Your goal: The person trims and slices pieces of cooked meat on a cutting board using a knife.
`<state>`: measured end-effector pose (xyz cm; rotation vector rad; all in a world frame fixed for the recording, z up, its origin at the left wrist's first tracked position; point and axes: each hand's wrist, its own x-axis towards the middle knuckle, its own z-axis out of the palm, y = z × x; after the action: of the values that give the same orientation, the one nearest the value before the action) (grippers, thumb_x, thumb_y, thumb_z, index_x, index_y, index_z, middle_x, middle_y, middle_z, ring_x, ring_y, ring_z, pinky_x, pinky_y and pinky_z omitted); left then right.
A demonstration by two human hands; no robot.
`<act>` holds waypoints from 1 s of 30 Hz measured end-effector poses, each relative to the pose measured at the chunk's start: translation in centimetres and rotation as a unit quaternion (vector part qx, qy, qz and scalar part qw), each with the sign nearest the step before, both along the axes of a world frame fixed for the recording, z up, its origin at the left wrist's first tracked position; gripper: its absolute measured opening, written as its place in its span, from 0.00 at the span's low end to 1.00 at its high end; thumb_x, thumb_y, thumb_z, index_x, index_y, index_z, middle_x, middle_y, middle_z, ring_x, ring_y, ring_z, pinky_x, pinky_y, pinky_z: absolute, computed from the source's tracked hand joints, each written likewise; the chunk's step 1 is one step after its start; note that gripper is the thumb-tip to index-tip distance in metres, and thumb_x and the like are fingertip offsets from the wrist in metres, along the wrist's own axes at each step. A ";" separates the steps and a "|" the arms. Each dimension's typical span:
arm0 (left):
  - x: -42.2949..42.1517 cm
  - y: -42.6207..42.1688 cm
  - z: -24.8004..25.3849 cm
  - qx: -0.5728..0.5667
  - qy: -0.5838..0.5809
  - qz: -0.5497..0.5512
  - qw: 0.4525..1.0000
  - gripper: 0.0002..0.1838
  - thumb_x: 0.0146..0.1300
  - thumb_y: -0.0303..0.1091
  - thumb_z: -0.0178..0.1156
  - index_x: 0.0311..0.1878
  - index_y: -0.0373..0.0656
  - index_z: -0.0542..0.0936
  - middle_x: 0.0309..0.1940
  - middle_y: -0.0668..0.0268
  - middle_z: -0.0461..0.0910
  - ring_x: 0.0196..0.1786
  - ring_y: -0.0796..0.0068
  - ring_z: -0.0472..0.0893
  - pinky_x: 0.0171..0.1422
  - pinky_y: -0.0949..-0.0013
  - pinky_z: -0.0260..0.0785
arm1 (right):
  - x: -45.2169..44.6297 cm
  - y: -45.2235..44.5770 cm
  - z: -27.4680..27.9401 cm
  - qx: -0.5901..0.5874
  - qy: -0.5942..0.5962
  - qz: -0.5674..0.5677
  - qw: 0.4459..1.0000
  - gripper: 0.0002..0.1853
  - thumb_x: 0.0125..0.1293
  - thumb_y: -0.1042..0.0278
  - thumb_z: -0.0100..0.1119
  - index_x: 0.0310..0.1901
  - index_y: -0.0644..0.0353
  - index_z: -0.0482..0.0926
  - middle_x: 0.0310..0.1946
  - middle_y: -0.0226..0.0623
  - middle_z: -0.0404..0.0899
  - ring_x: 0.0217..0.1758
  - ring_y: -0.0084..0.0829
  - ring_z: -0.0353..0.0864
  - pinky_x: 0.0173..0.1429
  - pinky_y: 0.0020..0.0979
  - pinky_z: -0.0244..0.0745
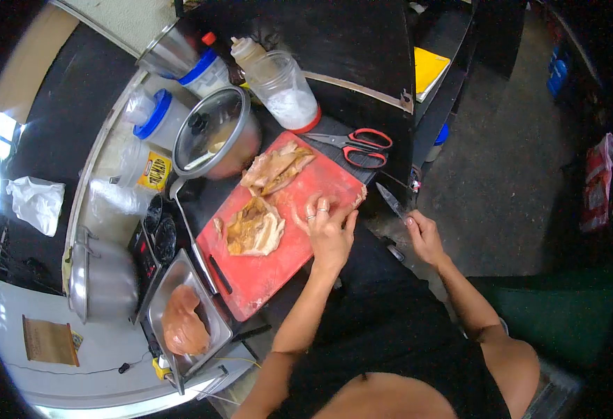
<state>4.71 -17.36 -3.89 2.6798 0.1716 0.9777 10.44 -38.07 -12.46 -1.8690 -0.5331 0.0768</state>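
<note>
On a red cutting board lie two pieces of meat, an opened-out one near the middle and a folded one towards the back. My left hand rests on the board's right part, its fingers spread and pointing away from me; a small pale scrap lies at the board's corner by its fingertips. Off the board's right side, my right hand is closed around the handle of a knife, whose blade points up and left.
Red-handled scissors lie behind the board, beside a clear container of white powder. A lidded pot stands at the back left. Raw meat sits in a metal tray at the left; a large pot stands farther left.
</note>
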 end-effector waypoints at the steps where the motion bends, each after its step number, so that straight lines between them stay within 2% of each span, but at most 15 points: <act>1: 0.2 -0.3 -0.1 0.001 -0.008 0.002 1.000 0.06 0.44 0.35 0.73 0.27 0.49 0.86 0.36 0.69 0.75 0.54 0.64 0.71 0.70 0.42 0.40 | 0.1 -0.1 0.1 -0.001 0.005 0.001 1.000 0.10 0.70 0.64 0.46 0.37 0.62 0.72 0.22 0.46 0.71 0.26 0.45 0.74 0.33 0.39 0.66; 4: 0.7 -1.0 0.0 -0.015 0.002 0.010 1.000 0.06 0.46 0.32 0.71 0.29 0.49 0.85 0.38 0.70 0.73 0.54 0.65 0.70 0.69 0.40 0.43 | 0.0 -0.1 0.5 -0.011 0.009 -0.002 1.000 0.11 0.70 0.64 0.46 0.37 0.63 0.72 0.22 0.46 0.71 0.26 0.44 0.74 0.33 0.39 0.66; 10: 1.7 -1.5 -0.2 -0.006 -0.017 0.015 1.000 0.05 0.48 0.32 0.70 0.29 0.48 0.85 0.34 0.71 0.73 0.49 0.66 0.71 0.67 0.43 0.46 | -0.4 -0.2 0.6 -0.011 0.004 0.000 1.000 0.12 0.71 0.63 0.45 0.36 0.63 0.72 0.22 0.47 0.71 0.26 0.45 0.74 0.33 0.39 0.66; 13: 2.2 -1.8 -0.2 -0.010 -0.031 0.012 0.999 0.04 0.49 0.33 0.70 0.27 0.47 0.84 0.32 0.71 0.74 0.46 0.66 0.72 0.63 0.46 0.50 | -0.5 -0.3 0.6 -0.010 0.002 0.000 1.000 0.11 0.70 0.63 0.46 0.36 0.63 0.72 0.22 0.47 0.71 0.27 0.47 0.74 0.33 0.40 0.66; 19: 3.2 -1.9 0.3 -0.039 -0.022 0.028 0.999 0.10 0.48 0.37 0.71 0.20 0.44 0.82 0.27 0.70 0.77 0.42 0.66 0.73 0.59 0.49 0.52 | -0.5 -0.7 0.7 -0.003 0.002 -0.002 1.000 0.12 0.70 0.63 0.46 0.37 0.63 0.73 0.22 0.48 0.72 0.27 0.48 0.74 0.33 0.41 0.66; 25: 3.8 -1.9 0.7 -0.045 0.007 0.049 0.998 0.11 0.46 0.38 0.72 0.20 0.44 0.82 0.28 0.68 0.78 0.43 0.63 0.74 0.58 0.49 0.53 | -0.6 -1.1 1.0 -0.007 0.015 -0.012 1.000 0.13 0.71 0.61 0.45 0.36 0.63 0.73 0.22 0.48 0.72 0.27 0.47 0.75 0.33 0.41 0.66; 30: 4.7 -1.2 0.6 -0.052 0.014 0.065 0.996 0.17 0.45 0.44 0.73 0.17 0.42 0.79 0.26 0.65 0.78 0.43 0.56 0.75 0.57 0.43 0.54 | -0.5 -1.5 0.6 -0.007 0.014 -0.013 1.000 0.13 0.71 0.61 0.45 0.36 0.63 0.73 0.22 0.48 0.72 0.27 0.47 0.75 0.33 0.40 0.66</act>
<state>9.42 -18.60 -3.30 2.6145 0.3976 0.9401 9.95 -39.52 -11.86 -1.8850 -0.4896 0.0905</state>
